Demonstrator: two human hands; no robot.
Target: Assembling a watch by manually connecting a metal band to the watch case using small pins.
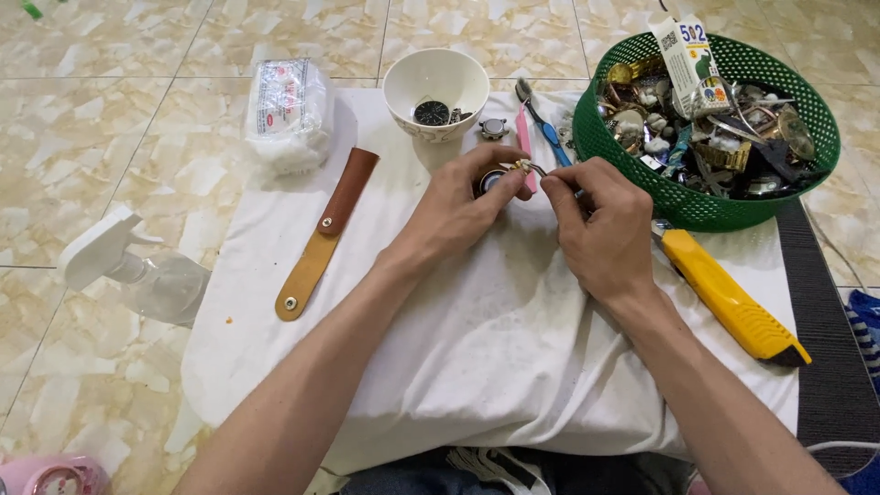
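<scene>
Watch case [490, 179] sits pinched in my left hand [456, 209]; my right hand [600, 225] grips a thin metal tool [534, 169] at its edge, and I judge the work unfinished.

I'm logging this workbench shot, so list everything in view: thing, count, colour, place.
watch case: one, dark face, pinched in the left hand's fingers
bowl: one, white, top centre, small dark parts inside
basket: one, green, top right, heaped with watch parts
utility knife: one, yellow, right of the hands
leather strap: one, brown and tan, left on the cloth
cotton pack: one, white, top left
spray bottle: one, clear with white head, on the floor at left
brushes: two, pink and blue, beside the basket
cloth: one, white, under everything
left hand: one, holds the watch case
right hand: one, fingertips at the watch case's edge
</scene>
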